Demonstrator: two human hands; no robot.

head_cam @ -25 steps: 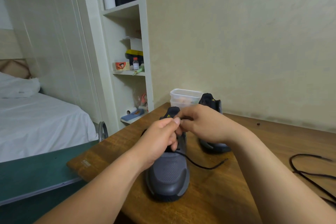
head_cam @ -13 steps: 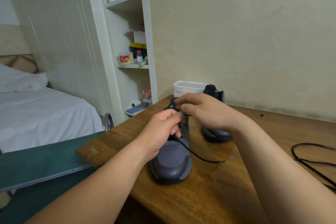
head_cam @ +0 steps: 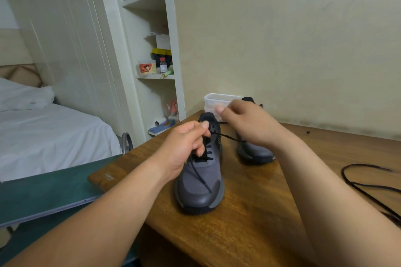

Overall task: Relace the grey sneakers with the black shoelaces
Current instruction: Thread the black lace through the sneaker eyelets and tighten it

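Standing toe-first on the table [head_cam: 249, 234], a grey sneaker [head_cam: 199, 188] was partly laced. Just above it the left hand [head_cam: 184, 147] pinched the black lace [head_cam: 227, 136], which ran taut into the curled fingers of the right hand [head_cam: 249, 125]. Behind sat the second sneaker [head_cam: 256, 151], with a spare lace [head_cam: 358, 184] lying off to the right.

Right of near sneaker [head_cam: 200, 188]: second sneaker [head_cam: 253, 151] mostly hidden behind motion-blurred right hand [head_cam: 249, 123]; shoelace [head_cam: 227, 137] end lost beneath that palm, grip not discernible. Behind near sneaker: plastic container [head_cam: 213, 101] partly covered. Far right: spare lace [head_cam: 343, 174] cut off by edge. Upper left eyelets concealed under left hand [head_cam: 184, 147].
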